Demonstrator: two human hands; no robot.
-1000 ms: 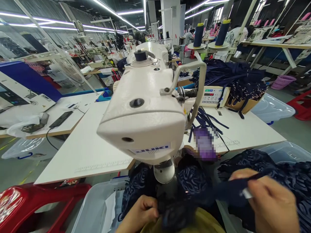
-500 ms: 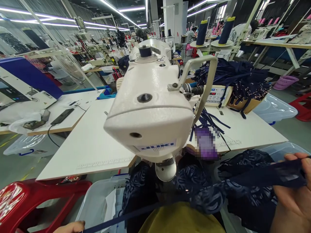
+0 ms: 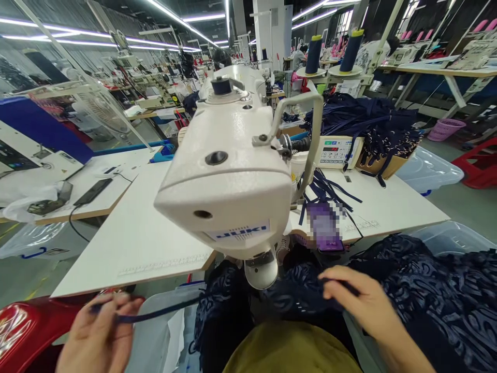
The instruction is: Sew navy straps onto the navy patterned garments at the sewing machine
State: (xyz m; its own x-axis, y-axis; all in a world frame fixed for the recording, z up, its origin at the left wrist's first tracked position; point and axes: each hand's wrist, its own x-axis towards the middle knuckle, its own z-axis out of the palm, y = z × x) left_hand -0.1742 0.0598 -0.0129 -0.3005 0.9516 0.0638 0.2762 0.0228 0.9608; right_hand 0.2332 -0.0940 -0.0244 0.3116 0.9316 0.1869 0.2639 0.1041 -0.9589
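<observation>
At the lower left, my left hand (image 3: 99, 329) pinches a narrow navy strap (image 3: 163, 310) that runs taut toward the dark garment in my lap. My right hand (image 3: 359, 298) is closed on a dark edge of the navy lace garment (image 3: 301, 298), right of the machine's needle end. The garment hangs below the white sewing machine head (image 3: 229, 197), its middle blurred and partly in shadow. More patterned navy lace fabric (image 3: 446, 290) is heaped beside my right forearm.
A purple-screened phone (image 3: 328, 243) and loose navy straps (image 3: 330, 189) lie on the white table (image 3: 143, 228). A box of straps (image 3: 382, 160) stands behind, beside a control panel (image 3: 337, 153). Left are a red stool (image 3: 23, 331) and a clear bin (image 3: 151, 336).
My right hand has moved inward from the far right, off the wide navy band, to the garment near the machine. My left hand has risen with the strap. The view has shifted slightly.
</observation>
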